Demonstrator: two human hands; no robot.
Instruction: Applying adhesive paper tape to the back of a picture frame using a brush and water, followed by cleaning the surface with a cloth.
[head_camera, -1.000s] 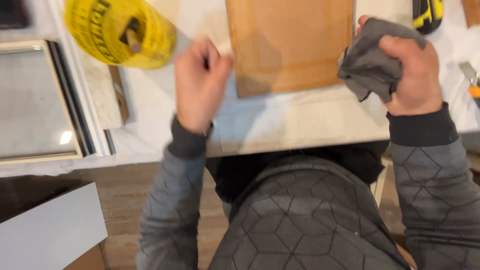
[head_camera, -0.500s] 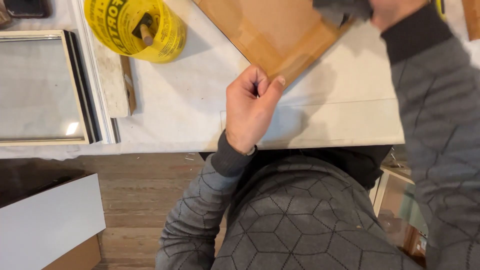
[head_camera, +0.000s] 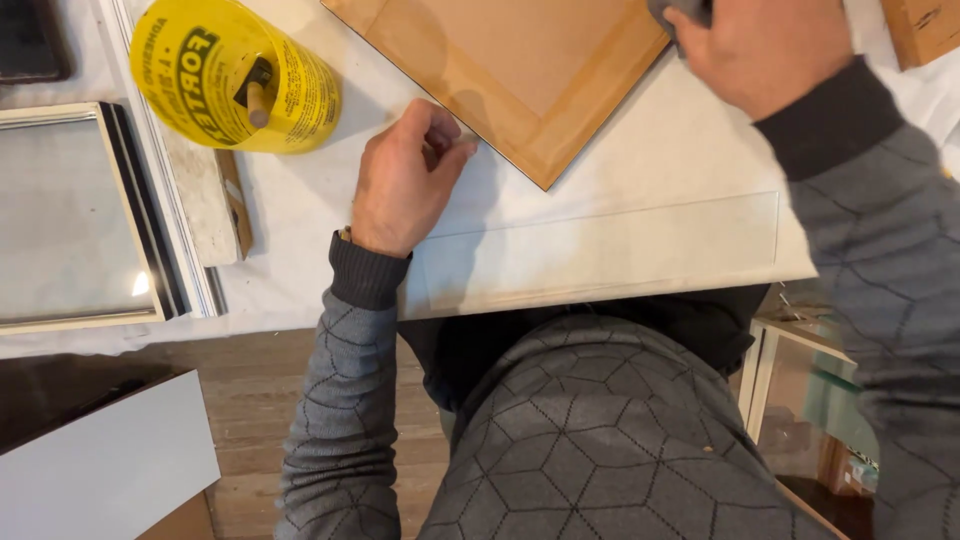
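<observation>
Brown wood, smooth and flat: the panel (head_camera: 510, 75) lies turned cornerwise on the white table (head_camera: 620, 160), its corner pointing toward the person. The left hand (head_camera: 405, 180) rests loosely curled just left of that corner, fingertips near the edge, holding nothing. The right hand (head_camera: 765, 45) clutches a grey cloth (head_camera: 680, 10) at the panel's right edge. A yellow tape roll (head_camera: 230, 75) sits further left.
</observation>
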